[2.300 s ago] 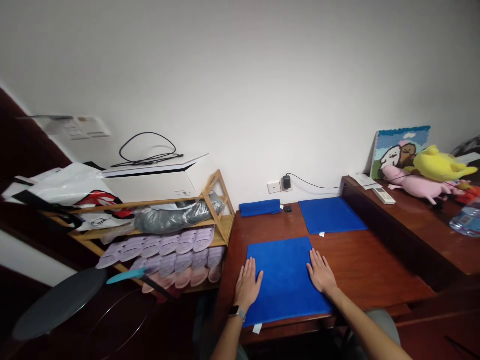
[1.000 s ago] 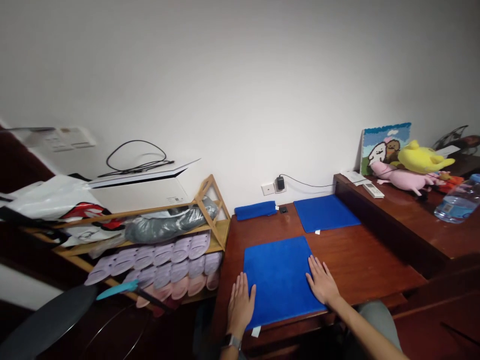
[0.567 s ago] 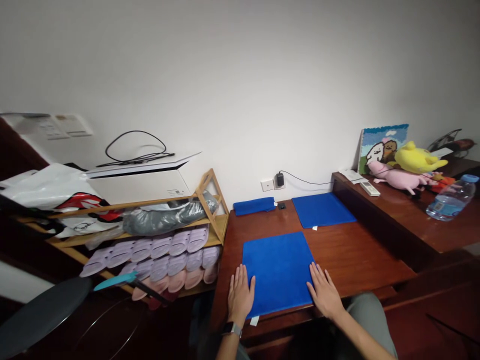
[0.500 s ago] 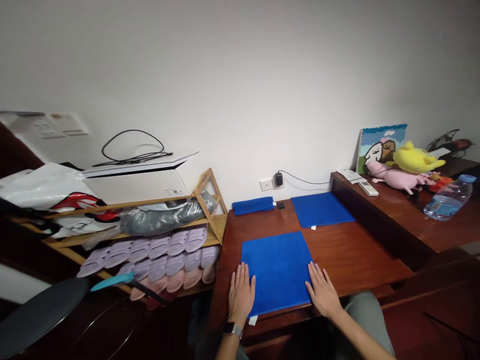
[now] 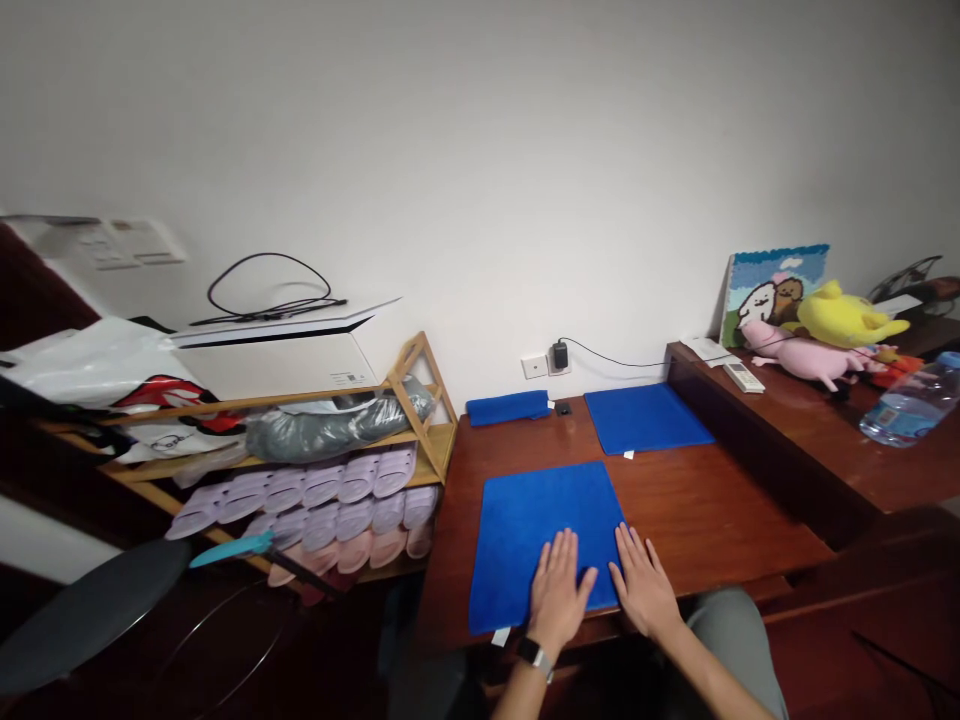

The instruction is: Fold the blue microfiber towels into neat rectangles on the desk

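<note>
Near blue cloth lies flat on the desk, white tag at its near edge. Left hand palm down on its right part, right hand at its right edge; both sets of fingers straight, released, gripping nothing. Looks like smoothing: use flat palms, light even pressure, don't drag the edge. Left hand covers part of it. Beyond it: rolled blue cloth, charger; beyond and right, second blue cloth. Slipper rack left of it.
</note>
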### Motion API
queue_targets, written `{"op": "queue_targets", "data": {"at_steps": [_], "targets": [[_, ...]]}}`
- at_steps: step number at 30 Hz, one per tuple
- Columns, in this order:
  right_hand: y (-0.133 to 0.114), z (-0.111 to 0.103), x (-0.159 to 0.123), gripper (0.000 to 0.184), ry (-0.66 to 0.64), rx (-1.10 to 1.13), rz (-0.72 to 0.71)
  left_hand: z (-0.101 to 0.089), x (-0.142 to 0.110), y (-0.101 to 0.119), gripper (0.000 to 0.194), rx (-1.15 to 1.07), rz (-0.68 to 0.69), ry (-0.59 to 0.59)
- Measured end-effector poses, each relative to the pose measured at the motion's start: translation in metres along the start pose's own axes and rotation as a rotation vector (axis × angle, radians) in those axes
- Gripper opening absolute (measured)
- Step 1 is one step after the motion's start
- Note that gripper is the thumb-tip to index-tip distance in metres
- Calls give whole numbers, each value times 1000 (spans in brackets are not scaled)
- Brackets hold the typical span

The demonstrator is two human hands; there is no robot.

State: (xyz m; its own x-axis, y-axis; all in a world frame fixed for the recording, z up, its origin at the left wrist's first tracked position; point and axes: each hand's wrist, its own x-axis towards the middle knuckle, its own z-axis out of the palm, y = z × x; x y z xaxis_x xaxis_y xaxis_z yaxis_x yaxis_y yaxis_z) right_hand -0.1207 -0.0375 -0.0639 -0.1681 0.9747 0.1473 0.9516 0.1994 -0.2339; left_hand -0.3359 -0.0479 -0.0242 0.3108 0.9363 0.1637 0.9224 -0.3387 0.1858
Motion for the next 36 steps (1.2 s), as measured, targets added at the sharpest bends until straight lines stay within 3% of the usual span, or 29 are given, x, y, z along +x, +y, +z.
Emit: {"op": "queue_targets", "data": {"at_steps": [4, 7, 13, 19, 21, 23, 28, 30, 33, 36], "targets": [[-3, -6, 0, 70, -19, 22, 12, -11, -52, -86, 64, 130, -262, 113], [-3, -12, 2, 71, -32, 36, 16, -14, -76, -118, 64, 162, -294, 170], [-1, -18, -18, 69, 46, 42, 2, -7, -76, -114, 65, 165, -285, 228], [2, -1, -56, 71, 103, 8, -87, -8, -77, -120, 66, 186, -283, 242], [3, 5, -59, 73, 120, -5, -85, -15, -73, -109, 64, 186, -253, 268], [3, 9, -58, 74, 150, -13, -88, -22, -63, -79, 63, 161, -185, 286], [7, 12, -56, 74, 180, -24, -147, -19, -20, 42, 65, -41, 137, 144], [9, 11, -57, 71, 176, -32, -176, -9, -5, 77, 65, -102, 211, 56], [10, 10, -58, 72, 176, -35, -196, 5, -1, 87, 66, -113, 206, 11], [10, 10, -59, 77, 172, -15, -175, 12, -25, 45, 69, -46, 74, 90]]}}
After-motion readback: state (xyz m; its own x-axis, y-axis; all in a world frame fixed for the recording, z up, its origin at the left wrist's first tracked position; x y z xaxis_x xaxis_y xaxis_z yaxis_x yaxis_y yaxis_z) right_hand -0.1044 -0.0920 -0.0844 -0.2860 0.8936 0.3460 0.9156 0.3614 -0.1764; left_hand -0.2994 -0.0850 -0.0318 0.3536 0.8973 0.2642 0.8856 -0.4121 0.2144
